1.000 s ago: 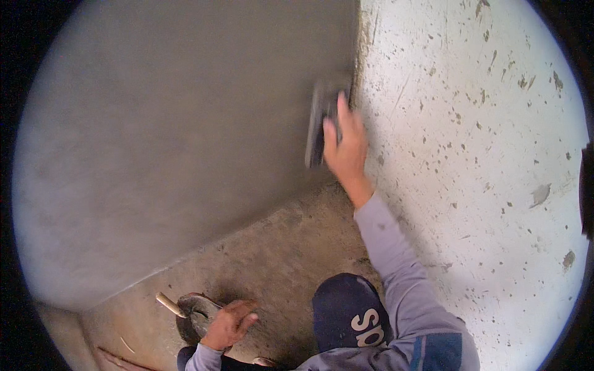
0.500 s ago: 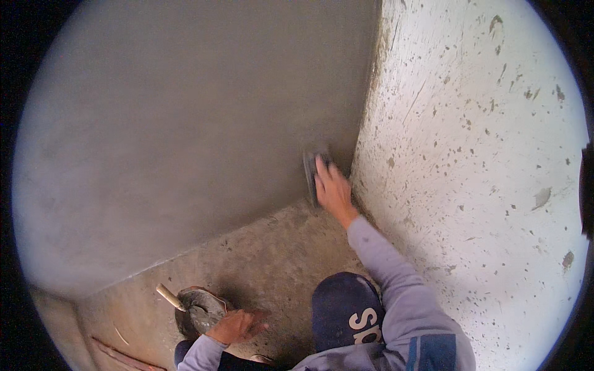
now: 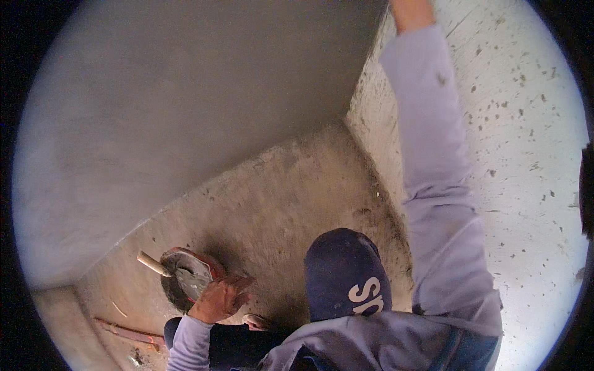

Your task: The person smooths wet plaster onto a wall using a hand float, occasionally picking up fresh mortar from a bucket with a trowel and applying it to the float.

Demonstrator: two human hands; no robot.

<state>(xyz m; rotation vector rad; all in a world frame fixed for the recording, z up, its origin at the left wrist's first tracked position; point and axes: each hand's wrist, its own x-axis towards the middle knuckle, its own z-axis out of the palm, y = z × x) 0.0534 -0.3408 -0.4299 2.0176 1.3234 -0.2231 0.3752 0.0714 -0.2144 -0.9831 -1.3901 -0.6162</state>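
Observation:
My right hand (image 3: 413, 11) is raised to the top edge, near the corner of the two walls. Only its wrist end shows; the fingers and anything in them are cut off. My left hand (image 3: 218, 299) hangs low at the near right side of a round bucket (image 3: 219, 268), fingers apart and holding nothing; whether it touches the rim I cannot tell. Wet grey mortar (image 3: 192, 278) lies in the bucket. A tool with a pale wooden handle (image 3: 153, 264) leans in it, the handle sticking out to the left.
A smooth grey plastered wall (image 3: 198, 93) rises ahead and left, and a white, mortar-spattered wall (image 3: 513, 161) on the right. Between them is a rough brown floor (image 3: 284, 185). A long reddish strip (image 3: 130, 332) lies at lower left. A dark cap (image 3: 340, 272) covers the lower middle.
My right hand has gone up from the foot of the grey wall, where it pressed a dark float, to the top edge; the float is out of view. My left hand stays by the bucket.

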